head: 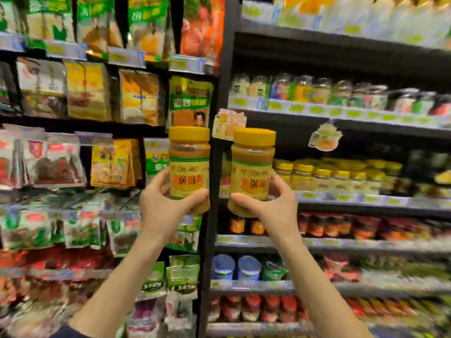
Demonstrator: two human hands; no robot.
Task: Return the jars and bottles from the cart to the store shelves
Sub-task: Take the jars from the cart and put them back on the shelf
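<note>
While left fingers curl round left jar's base, right fingers clasp right jar's.

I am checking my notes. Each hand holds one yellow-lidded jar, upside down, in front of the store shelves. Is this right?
Not quite: the head view shows the left hand holding the left jar and the right hand holding the right jar, both upright with the yellow lids on top, not upside down, in front of the store shelves.
</note>
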